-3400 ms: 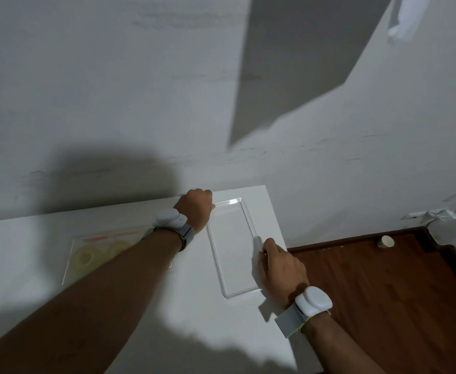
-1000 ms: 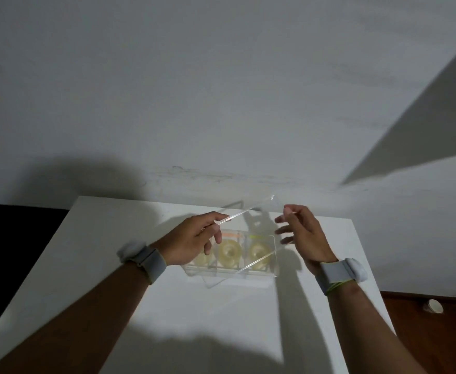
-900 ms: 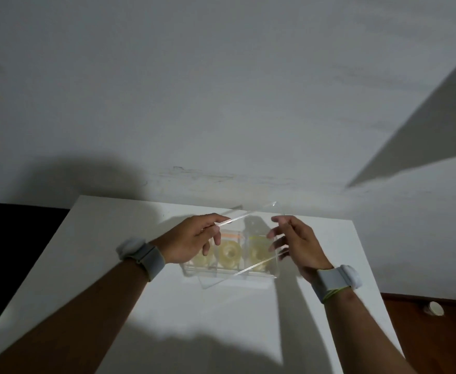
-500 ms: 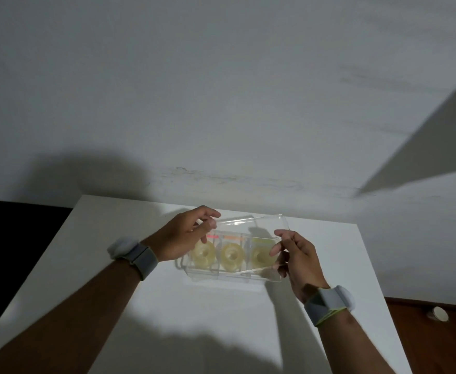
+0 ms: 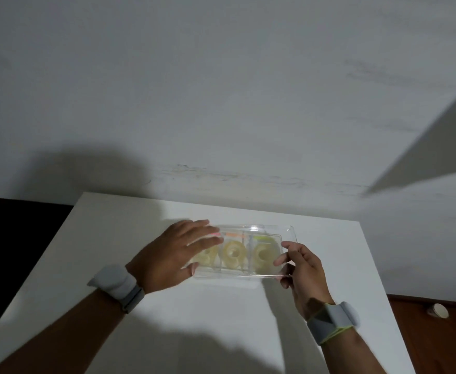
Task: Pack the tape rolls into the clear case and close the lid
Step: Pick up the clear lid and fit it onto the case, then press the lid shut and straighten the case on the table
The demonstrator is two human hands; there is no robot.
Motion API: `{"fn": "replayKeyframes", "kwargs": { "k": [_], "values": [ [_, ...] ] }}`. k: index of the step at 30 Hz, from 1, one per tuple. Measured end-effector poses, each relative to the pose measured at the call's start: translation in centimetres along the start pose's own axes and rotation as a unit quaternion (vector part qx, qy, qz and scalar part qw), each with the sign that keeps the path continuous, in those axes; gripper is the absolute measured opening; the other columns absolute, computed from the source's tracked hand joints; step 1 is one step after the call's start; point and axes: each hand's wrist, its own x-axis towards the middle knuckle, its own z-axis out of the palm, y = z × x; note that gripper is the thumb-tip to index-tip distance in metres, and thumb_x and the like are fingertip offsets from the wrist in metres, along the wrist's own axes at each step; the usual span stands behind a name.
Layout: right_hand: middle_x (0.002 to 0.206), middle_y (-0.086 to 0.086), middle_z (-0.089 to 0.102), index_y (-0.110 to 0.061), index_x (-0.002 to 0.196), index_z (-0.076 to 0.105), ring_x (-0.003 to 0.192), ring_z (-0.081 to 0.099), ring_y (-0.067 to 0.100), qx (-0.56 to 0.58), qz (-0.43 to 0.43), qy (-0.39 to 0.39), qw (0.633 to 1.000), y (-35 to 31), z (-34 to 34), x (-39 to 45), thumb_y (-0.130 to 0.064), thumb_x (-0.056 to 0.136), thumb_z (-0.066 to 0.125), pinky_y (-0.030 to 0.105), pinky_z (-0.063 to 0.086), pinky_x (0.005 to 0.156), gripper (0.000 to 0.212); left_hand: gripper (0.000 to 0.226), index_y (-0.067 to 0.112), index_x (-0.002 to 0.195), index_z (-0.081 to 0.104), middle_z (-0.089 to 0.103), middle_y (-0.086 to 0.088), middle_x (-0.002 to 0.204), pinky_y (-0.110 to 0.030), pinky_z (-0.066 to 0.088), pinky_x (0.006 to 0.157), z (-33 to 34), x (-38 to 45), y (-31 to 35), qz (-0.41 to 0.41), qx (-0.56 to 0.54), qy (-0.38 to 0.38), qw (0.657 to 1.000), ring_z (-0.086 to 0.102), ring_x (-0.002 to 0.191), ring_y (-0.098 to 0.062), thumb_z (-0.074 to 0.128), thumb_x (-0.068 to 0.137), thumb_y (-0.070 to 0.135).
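Pretty much at the finish line here: three yellowish tape rolls (image 5: 232, 254) already sit side by side in the clear case (image 5: 237, 275), which rests on the far middle of the white table (image 5: 221, 319), and the lid (image 5: 289, 231) lies over the top. The left hand (image 5: 173, 259) rests flat on the left end with fingers straight and slightly spread, while the right hand (image 5: 304, 271) pinches the right edge between thumb and fingertips. I'd guess all that's left is pressing it fully shut, can't tell if it's seated.
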Motion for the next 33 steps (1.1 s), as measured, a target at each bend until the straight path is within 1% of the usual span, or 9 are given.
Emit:
{"fn": "replayKeyframes", "kwargs": {
  "k": [5, 8, 11, 14, 17, 22, 25, 30, 33],
  "values": [
    [0.065, 0.011, 0.061, -0.007, 0.099, 0.063, 0.045, 0.042, 0.02, 0.002, 0.02, -0.012, 1.0, 0.5, 1.0, -0.9, -0.009, 0.1, 0.038, 0.025, 0.034, 0.037, 0.025, 0.037, 0.031, 0.138, 0.059, 0.054, 0.011, 0.146, -0.04, 0.023, 0.121, 1.3, -0.2, 1.6, 0.034, 0.015, 0.066, 0.997, 0.046, 0.14, -0.017, 0.054, 0.101, 0.029],
    [0.066, 0.01, 0.062, -0.007, 0.101, 0.064, 0.049, 0.044, 0.022, -0.003, 0.037, -0.024, 0.999, 0.4, 0.8, -0.9, -0.011, 0.1, 0.041, 0.026, 0.035, 0.038, 0.024, 0.034, 0.03, 0.133, 0.064, 0.058, 0.012, 0.143, -0.039, 0.027, 0.119, 0.8, -0.1, 1.8, 0.032, 0.002, 0.078, 0.996, 0.048, 0.139, -0.016, 0.047, 0.104, 0.027],
    [0.074, 0.015, 0.066, -0.009, 0.103, 0.067, 0.055, 0.053, 0.026, -0.017, 0.035, -0.061, 0.997, -0.3, 0.4, -0.7, -0.035, 0.099, 0.048, 0.03, 0.042, 0.044, 0.032, 0.034, 0.03, 0.133, 0.065, 0.058, 0.014, 0.142, -0.037, 0.029, 0.118, 0.3, -0.1, 1.4, 0.021, -0.025, 0.075, 0.997, 0.047, 0.139, -0.014, 0.048, 0.104, 0.027],
    [0.09, 0.015, 0.072, -0.015, 0.108, 0.065, 0.067, 0.066, 0.033, -0.072, -0.046, -0.065, 0.994, -1.8, -0.3, -0.1, -0.062, 0.091, 0.04, 0.039, 0.05, 0.058, 0.056, 0.032, 0.03, 0.133, 0.065, 0.058, 0.017, 0.142, -0.036, 0.033, 0.116, -0.1, 0.1, 0.7, -0.024, -0.114, 0.079, 0.99, 0.047, 0.138, -0.008, 0.053, 0.102, 0.027],
    [0.12, -0.002, 0.065, -0.029, 0.123, 0.055, 0.105, 0.065, 0.022, -0.153, -0.179, -0.068, 0.969, -3.7, -1.4, 0.3, -0.072, 0.086, 0.04, 0.036, 0.05, 0.083, 0.059, 0.037, 0.031, 0.134, 0.063, 0.057, 0.021, 0.142, -0.038, 0.036, 0.114, -0.7, 0.6, -0.2, -0.061, -0.198, 0.062, 0.976, 0.048, 0.136, -0.003, 0.06, 0.098, 0.023],
    [0.152, -0.008, 0.038, -0.027, 0.141, 0.041, 0.141, 0.034, 0.011, -0.261, -0.33, -0.178, 0.889, -6.0, -1.9, 0.7, -0.046, 0.078, 0.067, 0.025, 0.034, 0.109, 0.07, 0.04, 0.031, 0.133, 0.064, 0.061, 0.021, 0.137, -0.026, 0.038, 0.113, -1.7, 1.6, -0.4, -0.098, -0.332, 0.052, 0.937, 0.056, 0.13, -0.005, 0.066, 0.096, 0.016],
    [0.143, -0.007, 0.051, -0.022, 0.129, 0.053, 0.136, 0.043, 0.015, -0.253, -0.342, -0.191, 0.885, -6.2, -1.2, 0.9, -0.037, 0.078, 0.077, 0.034, 0.035, 0.111, 0.059, 0.035, 0.026, 0.129, 0.068, 0.066, 0.014, 0.133, -0.025, 0.046, 0.106, -2.2, 1.8, -0.1, -0.138, -0.44, 0.029, 0.887, 0.059, 0.128, -0.009, 0.066, 0.095, 0.018],
    [0.106, -0.007, 0.072, -0.023, 0.092, 0.065, 0.105, 0.066, 0.018, -0.228, -0.332, -0.141, 0.904, -4.7, -0.4, 1.0, -0.024, 0.089, 0.066, 0.041, 0.051, 0.089, 0.004, 0.019, 0.045, 0.108, 0.073, 0.073, 0.02, 0.111, -0.015, 0.047, 0.09, -2.1, 1.5, 0.1, -0.177, -0.421, 0.021, 0.889, 0.067, 0.108, -0.001, 0.067, 0.093, 0.035],
    [0.088, 0.002, 0.071, -0.026, 0.082, 0.062, 0.086, 0.068, 0.028, -0.191, -0.31, -0.14, 0.921, -4.1, 0.0, 0.8, -0.021, 0.09, 0.066, 0.044, 0.053, 0.078, 0.01, 0.02, 0.036, 0.099, 0.077, 0.074, 0.011, 0.103, -0.018, 0.052, 0.084, -1.5, 1.4, 0.2, -0.199, -0.463, 0.065, 0.861, 0.072, 0.096, -0.007, 0.073, 0.091, 0.019]
  ]
}}
